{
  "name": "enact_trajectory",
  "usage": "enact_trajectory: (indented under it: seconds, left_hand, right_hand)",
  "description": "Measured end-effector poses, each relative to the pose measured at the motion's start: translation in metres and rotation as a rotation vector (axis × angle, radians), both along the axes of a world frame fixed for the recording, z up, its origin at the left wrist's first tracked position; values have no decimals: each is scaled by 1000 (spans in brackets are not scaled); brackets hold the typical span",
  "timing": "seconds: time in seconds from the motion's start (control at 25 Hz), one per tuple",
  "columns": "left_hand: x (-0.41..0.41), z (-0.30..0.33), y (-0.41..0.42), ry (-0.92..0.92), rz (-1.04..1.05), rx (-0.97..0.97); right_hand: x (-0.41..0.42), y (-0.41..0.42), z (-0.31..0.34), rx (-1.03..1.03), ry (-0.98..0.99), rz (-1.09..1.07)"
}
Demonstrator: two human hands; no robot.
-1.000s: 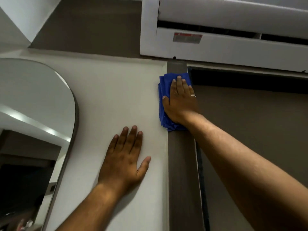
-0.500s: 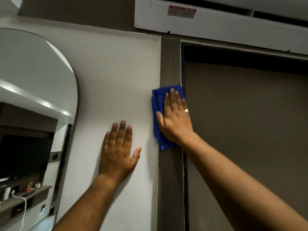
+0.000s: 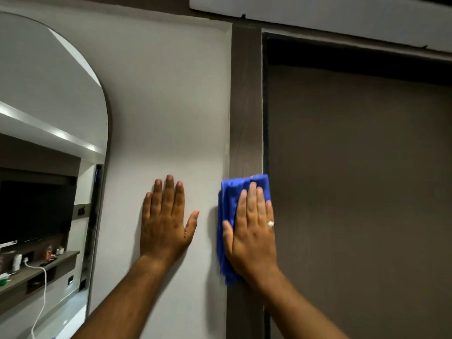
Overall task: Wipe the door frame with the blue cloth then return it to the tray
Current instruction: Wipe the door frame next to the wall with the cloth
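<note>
Currently wiping: cloth (image 3: pixel 232 204) flat on frame (image 3: pixel 245 106), about mid-height in view, pinned under my right hand (image 3: pixel 252 231), fingers straight and together, pressing, not gripping. Left hand (image 3: pixel 166 223) spread flat on wall (image 3: pixel 166 94), holding nothing. Next, I judge: stroke on downward, even pressure. Tray not in view. Frame dark, wood-grained; door (image 3: pixel 354 192) right, mirror (image 3: pixel 49 143) left.

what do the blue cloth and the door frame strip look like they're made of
Blue cloth: looks like soft microfibre or similar fabric, matte, folding in loose bunches under the right hand. Door frame: dark brown with faint grain lines, so wood or a wood-look laminate; matte finish.
</note>
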State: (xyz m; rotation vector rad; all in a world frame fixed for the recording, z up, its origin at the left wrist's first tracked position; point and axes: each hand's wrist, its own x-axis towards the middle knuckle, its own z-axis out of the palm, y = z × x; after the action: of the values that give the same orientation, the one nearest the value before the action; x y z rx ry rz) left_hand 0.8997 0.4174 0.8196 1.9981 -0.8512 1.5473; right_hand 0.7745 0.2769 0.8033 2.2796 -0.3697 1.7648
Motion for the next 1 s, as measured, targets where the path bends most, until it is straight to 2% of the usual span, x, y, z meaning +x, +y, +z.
enact_trajectory:
  seconds: [0.12, 0.2, 0.32, 0.4, 0.52, 0.56, 0.64, 0.68, 0.76, 0.88, 1.0]
  left_hand:
    - [-10, -13, 6, 63, 0, 35]
    - [-16, -16, 8, 101, 10, 55]
    - [-20, -14, 11, 174, 5, 84]
    - [-26, -19, 8, 208, -34, 76]
    - [-44, -21, -4, 292, -152, -57]
    - [-53, -24, -12, 284, -204, -119]
    - [-80, -47, -27, 298, -333, -194]
    - [-88, -46, -30, 349, -388, -191]
    - [-139, -92, -46, 569, -513, -109]
    - [-149, -80, -48, 782, -713, -314]
    - [-151, -46, -42, 893, -920, -433]
  right_hand:
    - [-9, 5, -36, 25, 90, -34]
    - [-19, 6, -32, 62, 137, 61]
    - [-35, 2, -15, 57, 103, 214]
    - [-44, -3, -12, 78, 41, 130]
    - [-42, -5, 1, 438, -156, 103]
    - [-43, -10, 3, 559, -184, 131]
    - [-59, -13, -11, 667, -208, 288]
    - [-59, -11, -7, 714, -229, 381]
    - [-105, -8, -55, 920, -253, 435]
    - [-110, -6, -55, 1045, -286, 710]
    - [-112, -4, -25, 1106, -247, 852]
